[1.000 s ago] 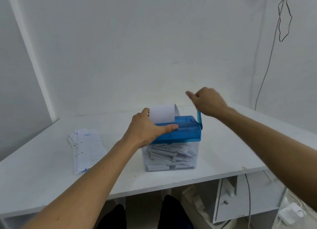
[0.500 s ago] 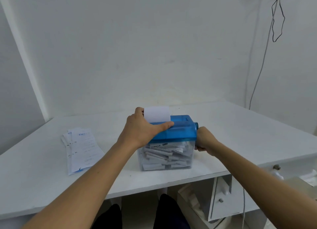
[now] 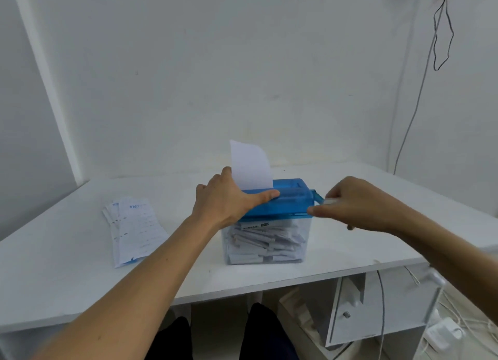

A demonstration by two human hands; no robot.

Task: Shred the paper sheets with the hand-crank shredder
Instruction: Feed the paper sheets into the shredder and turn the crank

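the blue-topped shredder (image 3: 291,201) stands mid-tabletop (image 3: 54,265), its clear bin (image 3: 306,248) packed with white strips (image 3: 261,241). a white sheet (image 3: 250,165) sticks upright out of the slot towards the lid's 10 o'clock corner. the left grip (image 3: 229,198) clamps the lid's 9 o'clock end, with the thumb laid along the near edge and the fingers over the far side beside the sheet. the right grip (image 3: 355,206) is pinched round the crank (image 3: 318,196) on the shredder's 3 o'clock side, fingers curled. a stack of printed paper sheets (image 3: 134,227) lies flat at the shredder's 9 o'clock, well apart from it. a cable (image 3: 415,112) hangs down the wall at 2 o'clock.
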